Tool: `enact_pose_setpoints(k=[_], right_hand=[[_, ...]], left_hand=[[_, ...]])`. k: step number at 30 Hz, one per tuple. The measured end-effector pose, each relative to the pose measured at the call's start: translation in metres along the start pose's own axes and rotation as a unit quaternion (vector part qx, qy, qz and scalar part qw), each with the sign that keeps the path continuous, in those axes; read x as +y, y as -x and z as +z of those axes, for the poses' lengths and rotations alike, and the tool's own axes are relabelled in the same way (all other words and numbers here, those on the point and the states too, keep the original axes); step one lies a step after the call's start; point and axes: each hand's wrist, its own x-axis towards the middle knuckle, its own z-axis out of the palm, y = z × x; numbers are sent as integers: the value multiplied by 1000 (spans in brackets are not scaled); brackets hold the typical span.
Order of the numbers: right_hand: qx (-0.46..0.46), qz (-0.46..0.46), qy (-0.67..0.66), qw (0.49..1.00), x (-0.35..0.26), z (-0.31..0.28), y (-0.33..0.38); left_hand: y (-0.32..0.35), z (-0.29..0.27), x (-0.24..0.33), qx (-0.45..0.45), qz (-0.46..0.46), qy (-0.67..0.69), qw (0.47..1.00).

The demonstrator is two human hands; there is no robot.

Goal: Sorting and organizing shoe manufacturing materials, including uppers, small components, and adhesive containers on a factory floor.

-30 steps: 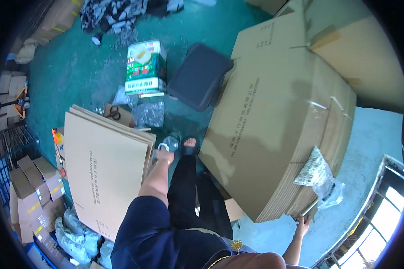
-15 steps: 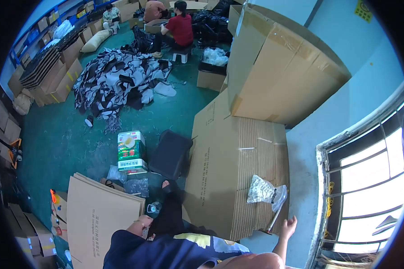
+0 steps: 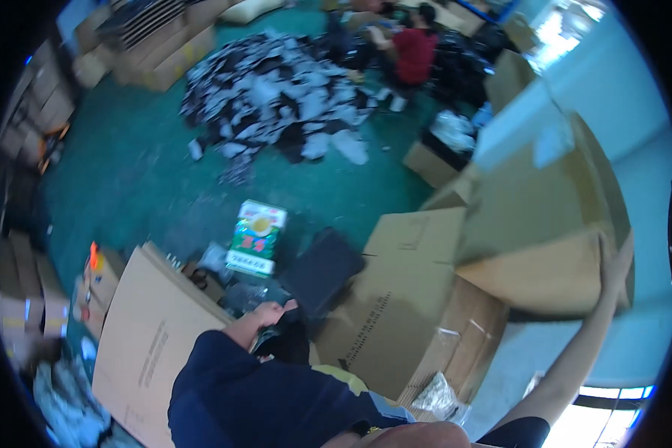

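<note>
My right arm stretches out to the right, and my right hand (image 3: 617,263) is at the edge of a large brown cardboard box (image 3: 534,272). It seems to grip the box there, though motion smears the fingers. The box leans over stacked flat cardboard sheets (image 3: 377,313). My left hand (image 3: 267,313) is low in front of me, beside my dark-clothed leg and near my toes (image 3: 290,305). Blur hides whether its fingers are open or closed. Just beyond it are a dark grey case-like block (image 3: 323,270) and a crumpled clear plastic bag (image 3: 246,297).
More flat cardboard (image 3: 145,343) lies on my left. A green and white carton (image 3: 255,239) stands ahead on the floor. Farther off are a heap of grey and black cut pieces (image 3: 276,97) and a seated person in red (image 3: 414,56). A bag of small pale pieces (image 3: 437,396) rests on the sheets.
My view has swung to the right. My right hand has moved from beside the sheets up to the large box, which now sits tilted. My left hand has reached forward.
</note>
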Motion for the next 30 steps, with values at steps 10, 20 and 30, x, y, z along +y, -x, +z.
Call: enact_pose_setpoints(k=[10, 20, 30], right_hand=[[-235, 221, 141, 936, -99, 17, -34], [-236, 240, 166, 927, -115, 5, -37], [-177, 189, 166, 952, -113, 8, -18]], left_hand=[[22, -60, -72, 107, -216, 276, 931], [26, -31, -160, 58, -163, 215, 961], [79, -62, -130, 211, -169, 507, 818]])
